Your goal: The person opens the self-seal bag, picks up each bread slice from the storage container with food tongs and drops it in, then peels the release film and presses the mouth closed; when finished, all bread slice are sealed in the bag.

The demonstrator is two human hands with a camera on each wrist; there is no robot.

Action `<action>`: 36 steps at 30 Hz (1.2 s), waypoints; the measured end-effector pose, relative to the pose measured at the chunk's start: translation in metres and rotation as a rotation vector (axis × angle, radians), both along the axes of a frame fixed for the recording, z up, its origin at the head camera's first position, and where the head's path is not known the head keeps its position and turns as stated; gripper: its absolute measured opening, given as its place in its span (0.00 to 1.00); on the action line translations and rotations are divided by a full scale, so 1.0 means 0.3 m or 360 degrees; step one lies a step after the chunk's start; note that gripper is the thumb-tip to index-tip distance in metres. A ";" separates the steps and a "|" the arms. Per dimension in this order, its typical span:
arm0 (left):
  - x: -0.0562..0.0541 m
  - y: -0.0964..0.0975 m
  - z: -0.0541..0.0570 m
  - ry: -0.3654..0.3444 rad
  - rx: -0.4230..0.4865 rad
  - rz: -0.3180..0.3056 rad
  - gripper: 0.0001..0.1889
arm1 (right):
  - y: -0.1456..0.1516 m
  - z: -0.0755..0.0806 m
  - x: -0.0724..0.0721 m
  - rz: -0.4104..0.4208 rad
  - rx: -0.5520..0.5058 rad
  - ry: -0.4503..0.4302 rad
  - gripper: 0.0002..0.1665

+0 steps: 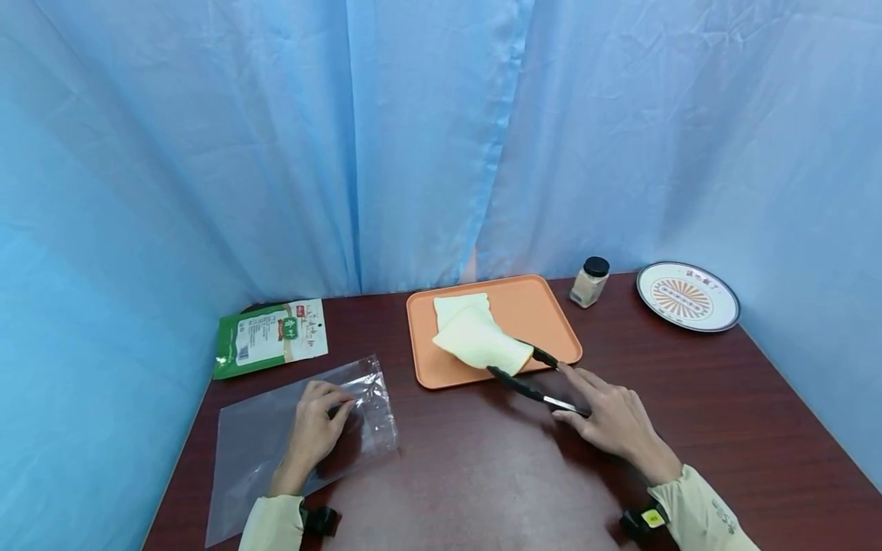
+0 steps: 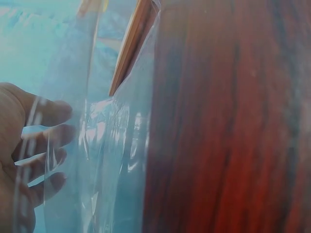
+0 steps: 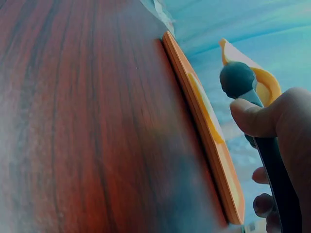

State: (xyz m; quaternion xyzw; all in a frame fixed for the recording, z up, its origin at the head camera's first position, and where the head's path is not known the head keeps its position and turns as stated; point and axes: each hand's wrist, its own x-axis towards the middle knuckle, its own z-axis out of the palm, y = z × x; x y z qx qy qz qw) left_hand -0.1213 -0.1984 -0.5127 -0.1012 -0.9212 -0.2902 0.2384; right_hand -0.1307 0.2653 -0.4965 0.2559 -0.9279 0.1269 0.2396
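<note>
My left hand [image 1: 318,421] is at the mouth end of a clear plastic bag [image 1: 255,451], thumb and fingers bent on its film. In the left wrist view, the film [image 2: 116,160] covers the fingertips. My right hand [image 1: 609,417] holds black-and-silver tongs [image 1: 534,392], the thumb [image 3: 252,116] along one arm. Between the tongs' black tips is a slice of white bread [image 1: 482,340], raised and tilted over the orange tray [image 1: 540,306]. Another bread slice [image 1: 458,302] lies on the tray, partly hidden behind the raised one.
A green-and-white packet [image 1: 276,337] lies at the back left, beyond the bag. Behind the tray's right side stands a small black-lidded jar [image 1: 590,283]. A patterned white plate [image 1: 689,297] is at the back right. Blue curtains [image 1: 413,153] hang around the dark wooden table [image 1: 475,474].
</note>
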 end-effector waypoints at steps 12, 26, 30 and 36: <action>0.007 0.002 0.000 0.0098 -0.0008 -0.0065 0.07 | -0.043 0.012 -0.022 0.0323 0.0174 -0.0003 0.48; 0.026 0.007 -0.002 0.0161 -0.0006 -0.0083 0.08 | -0.102 0.007 -0.049 0.0557 0.0251 -0.0058 0.47; 0.029 0.006 -0.004 0.0178 -0.0001 -0.0086 0.08 | -0.119 0.006 -0.066 0.0593 0.0295 -0.0062 0.47; 0.039 0.009 0.003 0.0181 0.0006 -0.0091 0.08 | -0.138 0.012 -0.082 0.0617 0.0344 -0.0043 0.47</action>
